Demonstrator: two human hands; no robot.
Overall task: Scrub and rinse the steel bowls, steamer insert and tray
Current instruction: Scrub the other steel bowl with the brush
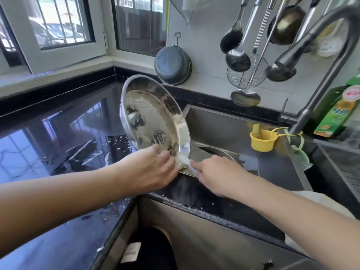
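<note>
A round steel tray [153, 114] stands tilted on its edge at the left rim of the sink [224, 123], its inside smeared with soapy foam. My left hand [153, 170] grips the tray's lower rim. My right hand [216, 174] holds a white scrubbing tool [185, 160] against the tray's bottom edge; how the fingers wrap it is partly hidden. Another steel piece [218, 152] lies in the sink behind my right hand, mostly hidden.
A wet black counter [58, 143] lies to the left. A yellow cup [263, 139] hangs in the sink beside the tap [311, 49]. Ladles and a strainer [247, 73] hang on the wall, with a dark pot [173, 65] and a green bottle [337, 112].
</note>
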